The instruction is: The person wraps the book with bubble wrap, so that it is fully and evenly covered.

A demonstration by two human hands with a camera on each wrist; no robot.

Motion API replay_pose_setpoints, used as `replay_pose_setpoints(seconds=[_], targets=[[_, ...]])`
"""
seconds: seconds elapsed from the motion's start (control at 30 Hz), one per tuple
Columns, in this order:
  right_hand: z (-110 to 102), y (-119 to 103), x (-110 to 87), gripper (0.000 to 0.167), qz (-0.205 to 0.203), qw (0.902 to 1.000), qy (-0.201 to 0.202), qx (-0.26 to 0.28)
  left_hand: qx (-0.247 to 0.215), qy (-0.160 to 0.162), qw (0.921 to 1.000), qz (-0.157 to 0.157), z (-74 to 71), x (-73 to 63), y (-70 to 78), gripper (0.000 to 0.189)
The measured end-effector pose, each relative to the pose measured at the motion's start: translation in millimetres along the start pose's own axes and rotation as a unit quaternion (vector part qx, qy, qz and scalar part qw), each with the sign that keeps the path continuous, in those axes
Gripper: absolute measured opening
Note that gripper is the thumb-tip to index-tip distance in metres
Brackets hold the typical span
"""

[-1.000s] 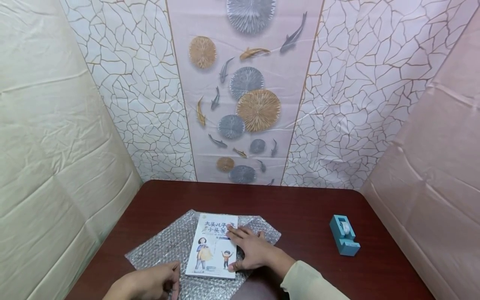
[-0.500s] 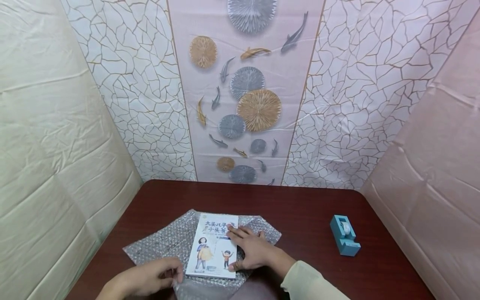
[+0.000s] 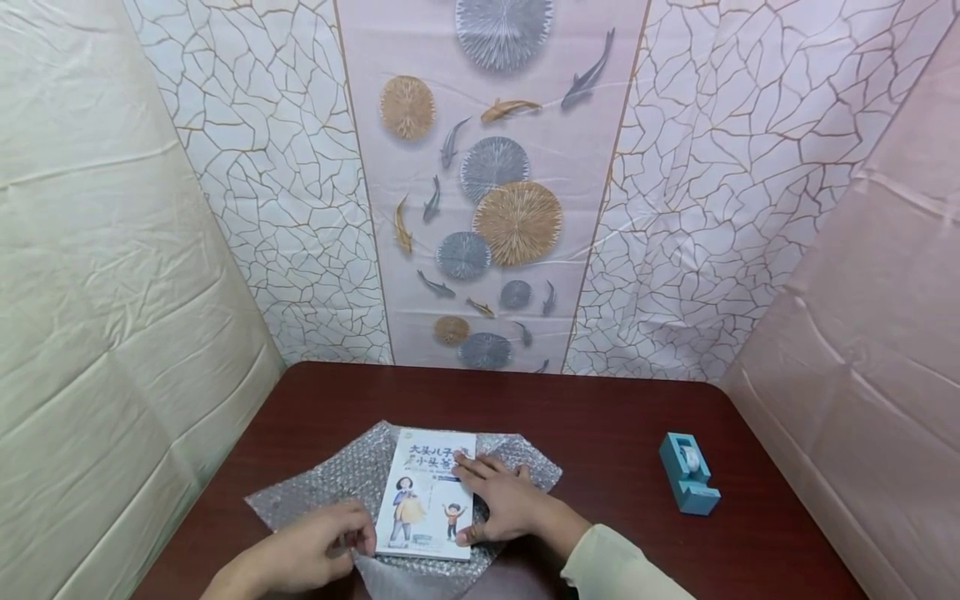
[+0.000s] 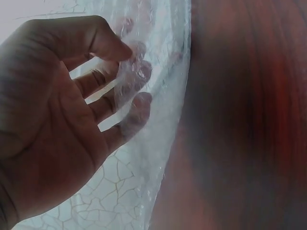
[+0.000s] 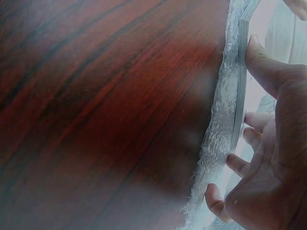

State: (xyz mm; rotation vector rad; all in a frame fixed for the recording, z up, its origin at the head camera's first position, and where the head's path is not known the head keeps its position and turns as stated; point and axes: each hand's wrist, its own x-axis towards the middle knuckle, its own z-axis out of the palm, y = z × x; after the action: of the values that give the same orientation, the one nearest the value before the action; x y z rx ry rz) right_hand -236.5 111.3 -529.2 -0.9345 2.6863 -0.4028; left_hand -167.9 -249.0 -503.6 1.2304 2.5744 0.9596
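A white book with cartoon figures on its cover lies flat on a sheet of bubble wrap. My left hand pinches the near edge of the wrap, just left of the book's lower left corner. In the left wrist view, the fingers of that hand show through the clear bubble wrap, the thumb in front of it. With fingers spread, my right hand rests on the right side of the cover. The right wrist view shows the book's page edge and the thumb on top.
A blue tape dispenser with a roll in it stands on the right of the dark red table. Patterned cloth hangs behind the table, and pale cloth walls flank it on both sides.
My left hand has taken hold of the wrap's near edge and moved slightly up and right, lifting and folding that edge. The right hand and the book stay in place.
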Motion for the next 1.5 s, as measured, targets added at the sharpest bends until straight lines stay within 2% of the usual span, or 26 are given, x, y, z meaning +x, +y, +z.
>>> replay_pose_setpoints(seconds=[0.17, 0.37, 0.5, 0.63, 0.73, 0.9, 1.1, 1.23, 1.5], targets=[[-1, -2, -0.5, 0.106, 0.002, 1.0, 0.003, -0.003, -0.011, -0.02, 0.9997, -0.008, 3.3, 2.3, 0.2, 0.036], [-1, -2, -0.3, 0.106, 0.002, 0.9999, 0.006, -0.008, -0.002, -0.006, 1.0, 0.005, 5.7, 4.6, -0.4, 0.026], [0, -1, -0.3, 0.107, 0.002, 0.9999, 0.008, -0.012, 0.031, 0.03, 0.9981, 0.044, 8.1, 6.5, -0.2, 0.02], [1, 0, -0.3, 0.108, 0.002, 0.9998, 0.011, -0.014, 0.062, 0.073, 0.9899, 0.105, 10.0, 10.8, -1.1, 0.016], [1, -1, -0.8, 0.108, 0.001, 0.9998, 0.012, -0.014, 0.075, 0.092, 0.9849, 0.126, 10.2, 14.0, -0.9, 0.012], [0, -1, -1.0, 0.107, 0.001, 0.9999, 0.01, -0.013, 0.073, 0.096, 0.9843, 0.129, 9.4, 17.9, 1.6, 0.007], [0, -3, -0.9, 0.105, 0.003, 0.9999, 0.009, -0.013, 0.1, 0.118, 0.9783, 0.138, 11.2, 24.0, 2.4, 0.004], [0, -6, -2.1, 0.102, 0.001, 0.9999, 0.008, -0.013, 0.116, 0.133, 0.9766, 0.123, 13.8, 29.3, 2.8, 0.006], [-2, -5, -1.5, 0.095, -0.001, 0.9999, 0.004, -0.012, 0.13, 0.152, 0.977, 0.073, 16.5, 43.2, 4.2, 0.007]])
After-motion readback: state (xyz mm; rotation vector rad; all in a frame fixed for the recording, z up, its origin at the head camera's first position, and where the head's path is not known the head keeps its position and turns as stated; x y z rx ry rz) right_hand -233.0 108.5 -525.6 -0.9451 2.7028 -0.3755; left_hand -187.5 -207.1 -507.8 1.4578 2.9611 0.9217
